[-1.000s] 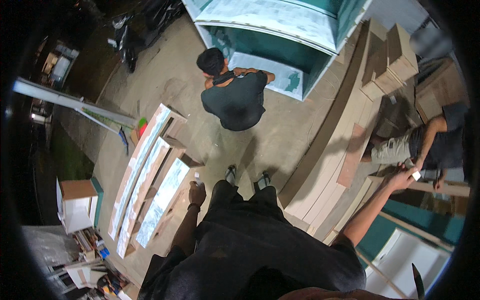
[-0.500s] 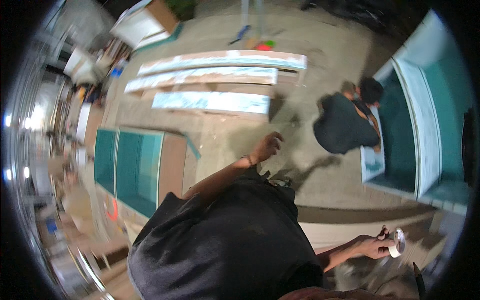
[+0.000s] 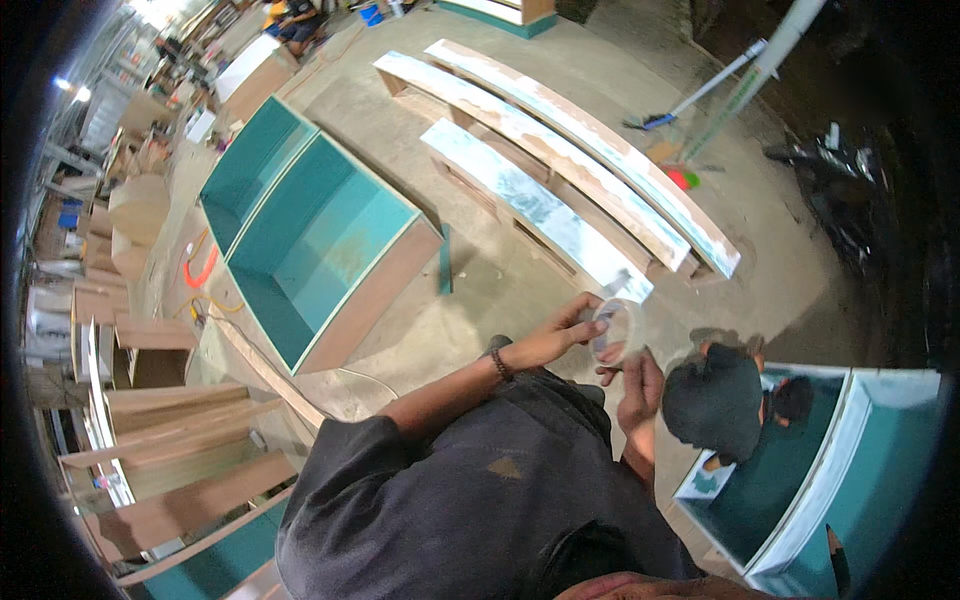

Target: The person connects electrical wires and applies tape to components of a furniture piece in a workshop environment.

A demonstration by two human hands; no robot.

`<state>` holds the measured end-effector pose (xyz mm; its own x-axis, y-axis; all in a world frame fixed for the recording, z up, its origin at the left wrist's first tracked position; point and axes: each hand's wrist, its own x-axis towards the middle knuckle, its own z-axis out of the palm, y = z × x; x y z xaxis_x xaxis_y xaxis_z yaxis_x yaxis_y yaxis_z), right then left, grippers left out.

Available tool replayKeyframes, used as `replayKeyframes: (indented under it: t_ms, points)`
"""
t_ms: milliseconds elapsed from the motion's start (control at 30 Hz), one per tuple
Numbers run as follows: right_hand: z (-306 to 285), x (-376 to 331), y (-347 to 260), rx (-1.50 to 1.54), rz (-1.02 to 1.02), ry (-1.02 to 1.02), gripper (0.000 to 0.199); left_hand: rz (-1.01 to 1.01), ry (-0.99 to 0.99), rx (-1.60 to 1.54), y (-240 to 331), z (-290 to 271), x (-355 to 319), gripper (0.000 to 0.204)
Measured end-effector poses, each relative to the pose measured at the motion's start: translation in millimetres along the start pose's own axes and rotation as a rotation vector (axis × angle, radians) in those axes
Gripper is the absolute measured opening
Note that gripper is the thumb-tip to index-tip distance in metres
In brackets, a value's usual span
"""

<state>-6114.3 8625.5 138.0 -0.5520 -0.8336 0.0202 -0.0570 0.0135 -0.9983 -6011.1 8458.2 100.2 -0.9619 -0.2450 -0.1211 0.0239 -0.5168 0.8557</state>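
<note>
In front of my chest, my left hand and my right hand meet at a pale roll of tape. The fingers of my left hand pinch the roll's left side, with a dark bracelet on that wrist. From below, my right hand's closed fingers grip the lower rim. Whether a strip of tape is pulled loose is too small to tell. Just right of my hands, a co-worker in a dark shirt bends over a white-edged cabinet with a green inside.
To my left lies a wooden cabinet with green compartments. Ahead, several long white-topped wooden frames rest on the concrete floor. A blue-headed broom leans near a pole. Wooden boards are stacked at lower left.
My right hand has brought the tape roll from the far lower right to my chest. My left hand has come onto the roll. The view has turned rightward.
</note>
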Motion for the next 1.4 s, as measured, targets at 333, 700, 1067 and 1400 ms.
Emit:
replayKeyframes:
  t_ms: [333,700,1067,1400]
  points:
    - [136.1,202.4,-5.6,-0.297,-0.194,-0.37,0.033,-0.043,0.594,-0.393,50.7,-179.0,-16.0,0.028]
    - [263.8,475.6,24.7,-0.415,-0.178,-0.562,0.038,0.094,0.393,-0.653,208.8,-387.2,54.9,0.043]
    - [450.3,710.6,-12.4,-0.439,-0.119,-0.883,0.04,0.329,0.663,-0.725,327.8,-619.1,77.0,0.048]
    - [744.5,951.4,33.7,-0.478,-0.141,-0.821,0.03,0.478,0.981,-0.492,474.4,-967.9,60.7,0.039]
